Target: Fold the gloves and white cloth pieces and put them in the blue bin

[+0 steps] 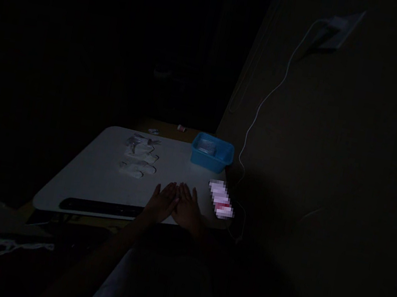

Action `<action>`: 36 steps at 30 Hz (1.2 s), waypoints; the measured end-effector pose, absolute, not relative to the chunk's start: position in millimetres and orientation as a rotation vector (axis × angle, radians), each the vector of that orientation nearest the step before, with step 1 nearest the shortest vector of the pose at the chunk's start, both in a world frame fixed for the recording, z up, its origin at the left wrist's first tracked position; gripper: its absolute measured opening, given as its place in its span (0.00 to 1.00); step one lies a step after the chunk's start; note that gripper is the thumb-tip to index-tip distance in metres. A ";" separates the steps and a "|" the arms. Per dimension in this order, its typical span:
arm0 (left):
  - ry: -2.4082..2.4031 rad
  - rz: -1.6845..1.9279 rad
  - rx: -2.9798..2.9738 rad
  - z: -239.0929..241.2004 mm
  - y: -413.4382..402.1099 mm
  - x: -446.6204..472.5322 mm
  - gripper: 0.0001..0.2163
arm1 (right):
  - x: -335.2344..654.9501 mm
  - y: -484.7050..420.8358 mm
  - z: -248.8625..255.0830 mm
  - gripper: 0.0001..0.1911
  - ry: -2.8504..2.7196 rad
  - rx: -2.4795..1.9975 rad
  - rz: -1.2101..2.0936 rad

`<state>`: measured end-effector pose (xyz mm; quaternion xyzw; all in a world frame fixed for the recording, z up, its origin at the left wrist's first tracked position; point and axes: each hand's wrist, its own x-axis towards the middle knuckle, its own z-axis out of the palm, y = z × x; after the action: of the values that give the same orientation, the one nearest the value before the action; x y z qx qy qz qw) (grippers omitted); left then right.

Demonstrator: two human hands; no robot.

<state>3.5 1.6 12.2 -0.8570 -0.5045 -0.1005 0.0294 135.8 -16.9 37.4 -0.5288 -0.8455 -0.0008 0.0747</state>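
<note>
Frame severely underexposed. Weak light reaches only the desk (pixel 103 173) top; the surroundings fall to near black. Detail is soft and noisy. Left hand (pixel 162 203) and right hand (pixel 188 211) at the near edge are barely legible. A pixelated patch (pixel 221 199) lies at the right edge.

A pale surface (pixel 102 178) with rounded corners carries a black strip (pixel 100 207) along its near edge and a blue plastic tub (pixel 208 163) at its far right corner. A cluster of small white pieces (pixel 139 159), too dim to identify, lies toward the far edge, left of the tub. A pink-and-white object (pixel 221 199) sits at the right edge, and the hands lie flat side by side by the near edge, left hand (pixel 163 205) touching right hand (pixel 186 210).
</note>
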 end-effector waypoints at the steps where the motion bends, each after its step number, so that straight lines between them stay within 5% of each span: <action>1: -1.553 -0.307 -2.643 12.6 1.5 3.5 0.24 | 135.6 -16.9 37.2 0.33 -2.535 -1.597 0.008; 36: -1.656 -0.217 -2.633 24.2 -3.7 6.8 0.24 | 132.8 -17.3 31.9 0.32 -2.465 -1.706 0.043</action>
<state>6.8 -3.7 24.2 -0.8443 -0.5311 -0.0697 0.0119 132.8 -17.3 31.9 -0.5675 -0.8201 0.0143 0.0719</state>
